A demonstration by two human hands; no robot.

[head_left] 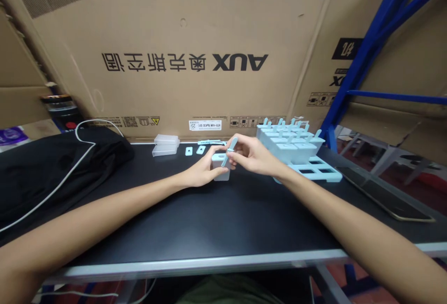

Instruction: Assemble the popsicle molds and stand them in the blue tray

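Observation:
In front of me, my left hand (206, 168) grips a clear popsicle mold (221, 175) by its sides; a light blue lid with a slot sits on its top. Between the fingertips of my right hand (249, 154) is a light blue popsicle stick (230, 150), tilted over the lid. I cannot tell whether its lower end is in the slot. Beyond my hands lie two loose blue lids (189, 151) and a small pile of blue sticks (209, 142). Two clear molds (165, 145) rest on their sides farther left.
At the right, several molds with lids and sticks (288, 141) stand in a light blue rack (331, 176). A phone (387, 194) lies by the right edge. Black cloth (70, 173) with a white cable (63, 185) covers the left side. A large cardboard sheet (181, 94) stands behind the table.

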